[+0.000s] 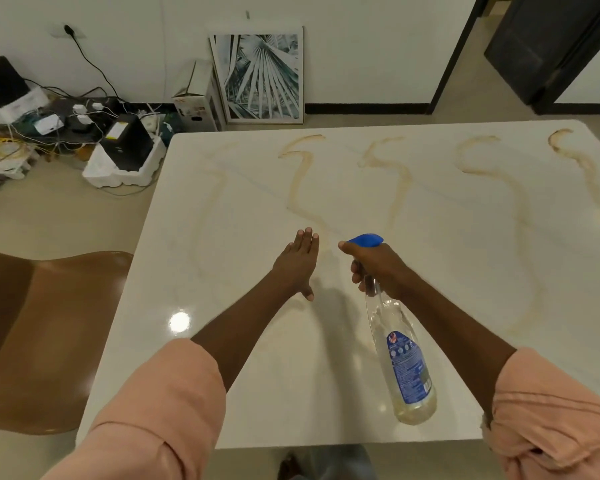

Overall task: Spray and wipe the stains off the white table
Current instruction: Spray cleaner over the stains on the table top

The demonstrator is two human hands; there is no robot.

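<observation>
Spray bottle (400, 355): clear thin-walled plastic, long neck widening to a rounded body, blue printed label on the body, blue trigger head (366, 240) at the top; a shallow layer of pale liquid sits at the bottom, so it is judged light, slightly squeezable, smooth and prone to slip if wet. Best taken at the neck just under the trigger head, which is where the right hand (378, 268) has it: this grip is closed, fingers curled round the neck, with the bottle hanging tilted above the table and its nozzle aimed away from the person. Left of the bottle, the left hand (297, 263) is held flat with fingers straight and together; this grip is open and holds nothing, and whether the palm touches the table cannot be told. Table (222, 341): white, hard, glossy, faintly veined like marble, reflecting a ceiling light; a slick surface, judged easy to wipe. Stains (300, 174): brownish, dried-looking wavy streaks running from beyond the bottle toward the near edge, darker at the far ends, fainter left of the bottle. No cloth is visible. Further left of the bottle, a smooth brown moulded chair (49, 327); beyond it, a framed leaf print (260, 76) leaning on the wall.
</observation>
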